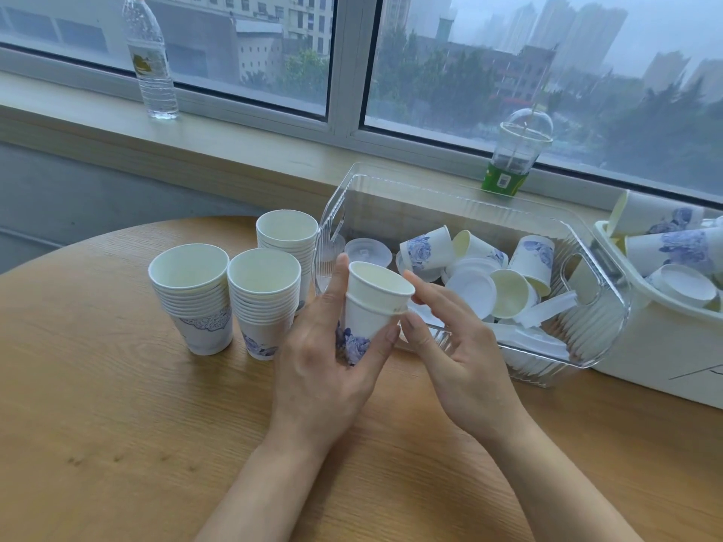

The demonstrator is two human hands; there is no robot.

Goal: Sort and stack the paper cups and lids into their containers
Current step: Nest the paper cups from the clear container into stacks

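Observation:
My left hand [324, 361] grips two nested white paper cups [371, 307] with a blue flower print, held above the table. My right hand [454, 338] hovers just right of them, fingers loosely spread, fingertips near the cup rim and holding nothing. Three stacks of cups stand on the table: one at the left [191, 295], one in the middle [264, 299], one behind [287, 240]. A clear plastic bin [594, 326] to the right holds several loose cups and white lids [471, 291].
A white bin [645, 346] with more cups and lids stands at the far right. On the window sill are a water bottle [150, 60] and a clear dome-lidded cup [516, 150]. The round wooden table [117, 424] has its edge at the left.

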